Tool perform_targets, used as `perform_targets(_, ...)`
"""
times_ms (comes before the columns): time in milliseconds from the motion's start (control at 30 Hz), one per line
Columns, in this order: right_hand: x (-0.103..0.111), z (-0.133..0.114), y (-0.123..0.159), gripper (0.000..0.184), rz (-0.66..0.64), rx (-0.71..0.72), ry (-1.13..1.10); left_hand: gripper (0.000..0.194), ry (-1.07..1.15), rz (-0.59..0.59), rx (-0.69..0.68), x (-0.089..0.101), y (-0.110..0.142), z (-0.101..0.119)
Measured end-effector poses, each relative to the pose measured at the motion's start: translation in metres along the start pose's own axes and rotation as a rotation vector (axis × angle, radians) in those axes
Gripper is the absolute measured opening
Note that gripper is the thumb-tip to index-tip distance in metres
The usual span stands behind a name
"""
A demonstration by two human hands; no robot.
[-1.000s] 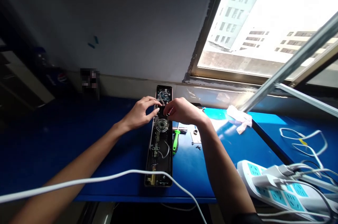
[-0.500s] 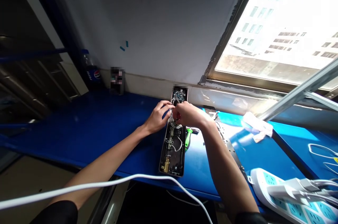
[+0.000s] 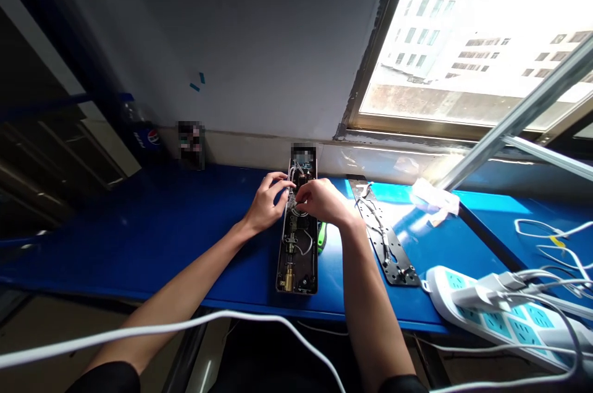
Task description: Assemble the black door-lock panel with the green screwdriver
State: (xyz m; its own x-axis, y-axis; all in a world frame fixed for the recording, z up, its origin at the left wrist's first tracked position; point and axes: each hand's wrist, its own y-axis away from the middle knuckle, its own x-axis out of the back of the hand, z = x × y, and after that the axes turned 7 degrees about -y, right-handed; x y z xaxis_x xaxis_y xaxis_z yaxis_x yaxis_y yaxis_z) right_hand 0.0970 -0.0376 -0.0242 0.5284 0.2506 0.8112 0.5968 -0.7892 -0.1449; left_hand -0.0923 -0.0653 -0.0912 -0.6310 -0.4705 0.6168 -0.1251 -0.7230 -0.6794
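Right forearm (image 3: 365,275) is clearing the black perforated plate (image 3: 390,235) it was partly covering half a second ago; work is apparently staying inside the open casing (image 3: 303,269), lying lengthwise on the blue table (image 3: 208,232), green handle (image 3: 321,236) just beside it. Left hand (image 3: 269,201) and right hand (image 3: 319,200) are bending close together over its upper half; cannot tell what fingertips are gripping

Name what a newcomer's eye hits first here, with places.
Likely the window, glaring at upper right beside the dim wall. Next, the narrow open housing on the blue table, wires and parts exposed, left hand and right hand at its far half. Then the white power strip, lower right, holding several plugs.
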Motion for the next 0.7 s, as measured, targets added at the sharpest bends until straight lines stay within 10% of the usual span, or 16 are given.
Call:
perform_targets(267,0.006,0.013,0.042,0.021,0.137,-0.106,-0.046,0.025,-0.046,-0.006,-0.085,-0.002,0.004,0.019)
perform_targets(700,-0.014,0.034,0.045,0.016,-0.103,-0.406,0.051,0.025,-0.047,-0.019,-0.147,-0.006,0.002,0.03)
